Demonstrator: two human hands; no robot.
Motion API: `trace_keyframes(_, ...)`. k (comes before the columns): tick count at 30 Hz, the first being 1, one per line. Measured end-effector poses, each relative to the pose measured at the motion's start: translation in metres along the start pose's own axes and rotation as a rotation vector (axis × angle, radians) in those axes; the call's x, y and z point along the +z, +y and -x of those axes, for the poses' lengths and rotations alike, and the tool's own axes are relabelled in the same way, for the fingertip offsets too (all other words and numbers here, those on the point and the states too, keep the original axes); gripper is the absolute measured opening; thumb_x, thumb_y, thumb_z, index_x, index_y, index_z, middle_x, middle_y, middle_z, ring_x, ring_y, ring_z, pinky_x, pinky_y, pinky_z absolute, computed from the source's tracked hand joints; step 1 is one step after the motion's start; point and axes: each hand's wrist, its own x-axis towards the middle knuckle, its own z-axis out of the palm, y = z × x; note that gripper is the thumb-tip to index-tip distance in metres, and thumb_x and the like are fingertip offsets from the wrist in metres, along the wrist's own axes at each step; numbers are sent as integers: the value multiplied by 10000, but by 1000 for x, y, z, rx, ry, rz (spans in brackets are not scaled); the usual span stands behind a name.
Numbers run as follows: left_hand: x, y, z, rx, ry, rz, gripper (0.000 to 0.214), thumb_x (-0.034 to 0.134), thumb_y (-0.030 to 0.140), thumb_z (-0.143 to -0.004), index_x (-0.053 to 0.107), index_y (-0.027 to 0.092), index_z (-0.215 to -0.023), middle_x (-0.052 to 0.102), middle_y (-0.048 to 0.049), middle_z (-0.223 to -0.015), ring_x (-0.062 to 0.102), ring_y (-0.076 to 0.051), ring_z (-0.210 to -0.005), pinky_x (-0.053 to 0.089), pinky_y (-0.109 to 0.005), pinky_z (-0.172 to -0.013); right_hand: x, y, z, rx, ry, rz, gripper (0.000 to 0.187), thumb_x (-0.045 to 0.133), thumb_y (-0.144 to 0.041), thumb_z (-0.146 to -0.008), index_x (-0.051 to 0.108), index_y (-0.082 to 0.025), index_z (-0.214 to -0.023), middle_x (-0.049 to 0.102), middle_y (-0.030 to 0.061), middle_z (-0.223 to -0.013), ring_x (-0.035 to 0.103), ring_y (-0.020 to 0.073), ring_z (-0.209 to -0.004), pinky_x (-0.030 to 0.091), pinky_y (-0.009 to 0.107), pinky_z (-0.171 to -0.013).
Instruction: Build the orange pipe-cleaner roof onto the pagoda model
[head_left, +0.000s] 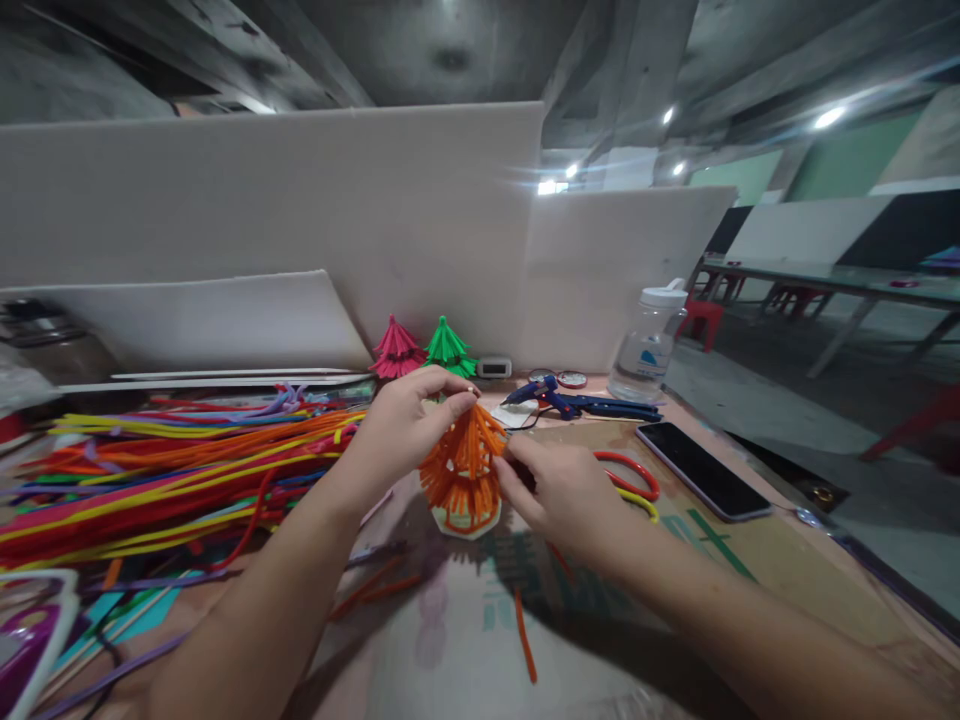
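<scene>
An orange pipe-cleaner cone [463, 468], shaped like a small tree, stands on the table in front of me. My left hand [405, 425] pinches its top between thumb and fingers. My right hand [559, 490] grips its right side, fingers pressed against the orange strands. A finished pink tree [396, 350] and a green tree [448, 347] stand behind it against the white board.
A big heap of coloured pipe cleaners [165, 470] lies at the left. A blue glue gun [570, 402], a clear bottle [649, 342], a phone [703, 470] and scissors with red and yellow handles [634, 485] lie at the right. Loose orange pieces [525, 640] lie near me.
</scene>
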Motion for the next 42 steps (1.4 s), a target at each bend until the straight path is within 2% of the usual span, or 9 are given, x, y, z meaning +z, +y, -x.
trace_keyframes(13,0,0,-1,0,-13,3,195,593,323,-892,714,171,-880,728,-55,-939,650,-191,-881,484,-303,-840,-4,-3,1,34,-21,-8,233,471,-243,-953,569,-188,-750,600,-4,-619,486,130,-526,254,272,-543)
trace_keyframes(18,0,1,0,8,-24,-52,184,616,346,-876,681,181,-926,716,-50,-974,649,-199,-918,486,-323,-881,-8,-3,-1,64,-49,5,245,472,-278,-974,614,-183,-798,655,20,-667,548,152,-571,268,275,-557)
trace_keyframes(21,0,2,0,18,-29,-99,159,623,325,-860,658,188,-932,708,-45,-990,649,-205,-942,492,-333,-892,-11,0,-2,132,-97,-56,260,519,-351,-971,647,-192,-810,681,21,-689,572,159,-602,276,272,-562)
trace_keyframes(24,-1,-1,0,1,-50,-92,175,601,317,-876,676,188,-967,720,-53,-1021,657,-208,-968,495,-335,-904,-12,6,-1,189,-206,-131,351,535,-428,-960,659,-196,-727,658,12,-629,540,151,-570,261,270,-539)
trace_keyframes(27,-3,-5,-1,-3,-73,-80,245,607,331,-877,698,188,-1055,728,-67,-1084,660,-214,-1008,493,-335,-929,-6,13,-1,247,-286,-231,324,560,-444,-937,701,-204,-772,675,10,-656,550,152,-589,285,264,-543)
trace_keyframes(34,-5,-3,-1,-23,-82,-71,300,611,320,-864,704,178,-1111,728,-74,-1108,660,-215,-1022,494,-333,-948,16,14,0,363,-244,-494,168,642,-344,-846,720,-195,-851,662,-6,-701,542,137,-612,368,248,-572)
trace_keyframes(38,-4,-2,-1,-7,-85,-76,268,611,329,-868,715,193,-1075,732,-62,-1083,664,-210,-995,497,-331,-942,17,10,0,347,-247,-573,146,562,-240,-858,673,-181,-784,636,-12,-687,526,125,-607,369,238,-570)
trace_keyframes(42,-4,-3,-1,5,-74,-101,253,636,321,-853,714,195,-1058,735,-55,-1061,664,-205,-976,500,-327,-939,14,10,0,343,-212,-609,156,532,-252,-866,604,-183,-747,585,-20,-669,504,125,-607,373,239,-572)
